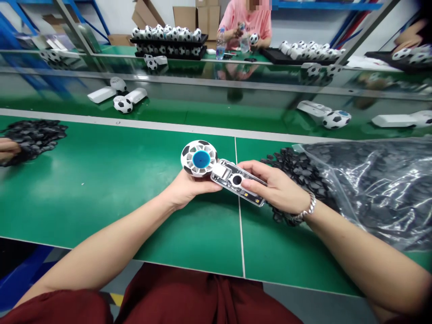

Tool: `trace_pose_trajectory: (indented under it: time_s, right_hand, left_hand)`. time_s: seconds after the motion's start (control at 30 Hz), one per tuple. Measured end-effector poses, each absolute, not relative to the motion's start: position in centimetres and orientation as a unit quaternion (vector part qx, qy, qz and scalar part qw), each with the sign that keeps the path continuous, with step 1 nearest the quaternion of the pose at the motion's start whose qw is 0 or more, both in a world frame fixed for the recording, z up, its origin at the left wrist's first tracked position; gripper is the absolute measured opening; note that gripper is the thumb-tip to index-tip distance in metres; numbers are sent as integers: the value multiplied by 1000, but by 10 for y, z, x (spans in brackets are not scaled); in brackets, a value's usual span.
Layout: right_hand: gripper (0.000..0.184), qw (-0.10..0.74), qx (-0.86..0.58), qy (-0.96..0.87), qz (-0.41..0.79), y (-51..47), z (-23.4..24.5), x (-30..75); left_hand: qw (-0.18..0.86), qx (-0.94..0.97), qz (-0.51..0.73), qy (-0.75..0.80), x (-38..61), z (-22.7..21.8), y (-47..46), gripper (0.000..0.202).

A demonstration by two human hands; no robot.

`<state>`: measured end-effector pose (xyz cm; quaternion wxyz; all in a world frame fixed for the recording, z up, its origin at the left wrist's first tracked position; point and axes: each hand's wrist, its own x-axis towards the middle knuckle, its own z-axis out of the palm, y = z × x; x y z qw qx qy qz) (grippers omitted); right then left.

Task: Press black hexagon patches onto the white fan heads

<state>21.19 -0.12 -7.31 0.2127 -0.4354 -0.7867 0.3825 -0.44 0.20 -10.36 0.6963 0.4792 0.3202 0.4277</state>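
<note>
I hold a small hand-held fan point(216, 168) over the green table point(118, 189). Its round football-patterned head with a blue centre point(201, 158) points left, and its clear handle shows a circuit board and a black button. My left hand point(189, 186) grips it from below, under the head. My right hand point(273, 184) is closed on the handle end, thumb pressed on top near the button. A metal bracelet is on my right wrist.
A pile of small black parts point(293, 168) lies right of my hands, beside a clear plastic bag point(374, 180) full of them. Another black pile point(33, 135) and another person's hand point(7, 150) are at far left. Finished fans lie on the conveyor point(202, 96); a person in pink works opposite.
</note>
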Motion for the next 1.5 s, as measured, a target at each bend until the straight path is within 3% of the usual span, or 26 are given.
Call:
trace_pose_trajectory:
  time_s: [0.6, 0.93, 1.0, 1.2, 1.5]
  right_hand:
    - [37, 225, -427, -783, 392, 0, -75, 211]
    - [37, 214, -432, -784, 391, 0, -73, 208]
    - [41, 202, -442, -779, 396, 0, -74, 208]
    - [84, 202, -444, -759, 432, -1, -85, 209]
    - [92, 173, -427, -740, 491, -6, -85, 207]
  left_hand:
    - [645, 515, 454, 336, -3, -103, 0, 38]
    - [679, 472, 459, 326, 0, -102, -2, 34]
    - [688, 458, 459, 326, 1, -102, -1, 34]
    - [706, 383, 484, 349, -1, -103, 4, 38]
    - [729, 347, 484, 338, -2, -105, 4, 36]
